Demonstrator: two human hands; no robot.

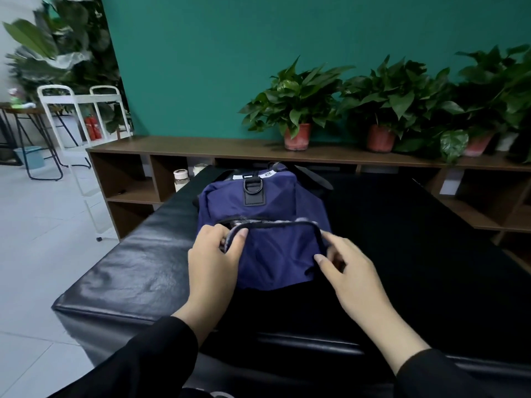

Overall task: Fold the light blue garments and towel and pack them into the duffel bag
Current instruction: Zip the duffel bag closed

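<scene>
One view only, head-worn, wide-angle. We look forward and down from above the person's own arms. Close range: left hand (214,254) and right hand (349,271) sit in the lower middle of frame, sleeves running off the bottom edge. Just beyond the hands lies the duffel bag (258,202) on the black tabletop (129,271). Farther past them, a low wooden shelf (184,146) against a teal wall (258,53). Edges bow; horizon tilts.

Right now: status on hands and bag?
Left hand pinches flap edge of navy nylon duffel bag. Right hand on flap's right corner. No light blue garments visible. Nothing obstructing.
</scene>
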